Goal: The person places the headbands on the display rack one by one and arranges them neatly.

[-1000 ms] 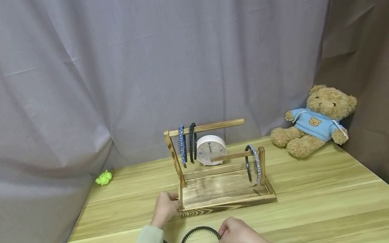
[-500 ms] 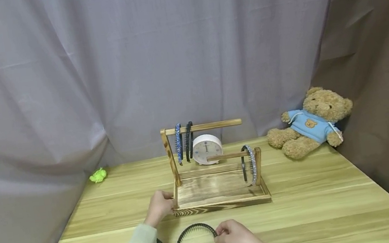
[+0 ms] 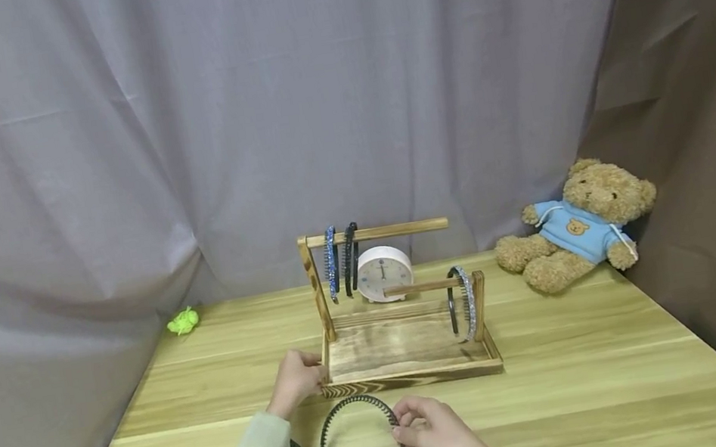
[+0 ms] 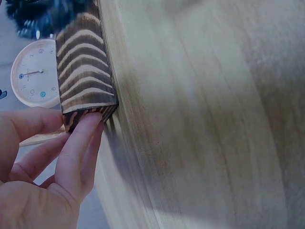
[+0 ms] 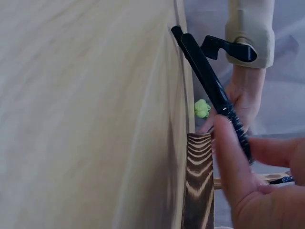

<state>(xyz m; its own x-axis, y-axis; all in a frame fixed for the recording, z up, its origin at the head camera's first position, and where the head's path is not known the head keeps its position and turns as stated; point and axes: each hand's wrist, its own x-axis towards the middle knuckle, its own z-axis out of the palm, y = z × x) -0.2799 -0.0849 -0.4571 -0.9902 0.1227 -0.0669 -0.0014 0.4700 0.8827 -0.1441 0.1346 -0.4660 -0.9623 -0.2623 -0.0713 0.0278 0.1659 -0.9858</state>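
My right hand [image 3: 439, 433] pinches one side of a black toothed headband [image 3: 354, 400] in front of the wooden headband stand [image 3: 414, 380]. In the right wrist view the same headband [image 5: 209, 81] appears edge-on between my right thumb and fingers [image 5: 231, 157]. With my left hand [image 3: 296, 381] I grip the front left corner of the stand's tray; in the left wrist view, thumb and fingers [image 4: 78, 157] lie on either side of that corner. From the upper bar hang a blue glittery headband [image 3: 332, 265] and a black one [image 3: 349, 259]. A silver glittery headband [image 3: 468, 303] hangs on the lower bar.
Behind the stand is a white round clock [image 3: 384, 273]. A teddy bear [image 3: 582, 230] in a blue hoodie sits at the back right. Something small and bright green [image 3: 183, 321] lies at the back left. Grey curtains [image 3: 341, 103] close off the far side of the wooden table [image 3: 612, 371].
My right hand has raised the black headband slightly toward the stand, tilting it a little. The left hand keeps its grip on the tray corner. The head view has shifted slightly.
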